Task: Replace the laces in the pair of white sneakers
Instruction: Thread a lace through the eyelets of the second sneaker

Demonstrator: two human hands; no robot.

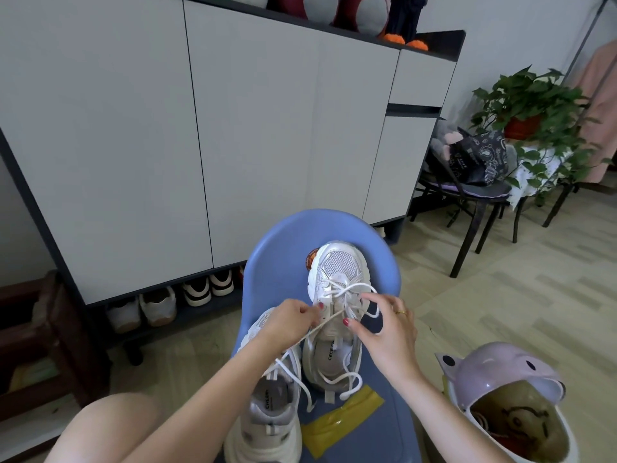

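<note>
Two white sneakers lie on a blue chair (pixel 267 248). The right sneaker (pixel 337 269) points away from me, with a white lace (pixel 347 290) threaded through its front eyelets. Over its tongue, my left hand (pixel 290 320) pinches one strand of that lace, which runs taut toward my right hand. My right hand (pixel 384 324) pinches the lace on the shoe's right side, where a loop hangs. The left sneaker (pixel 267 406) lies nearer to me, under my left forearm, with loose lace ends (pixel 337 379) trailing across the seat.
A yellow plastic wrapper (pixel 340 422) lies on the seat near me. A lilac lidded bin (pixel 507 406) stands at the right. A white shoe cabinet (pixel 200 128) with shoes beneath is ahead. A dark chair with a bag (pixel 474 162) and a plant (pixel 531 105) are at the right.
</note>
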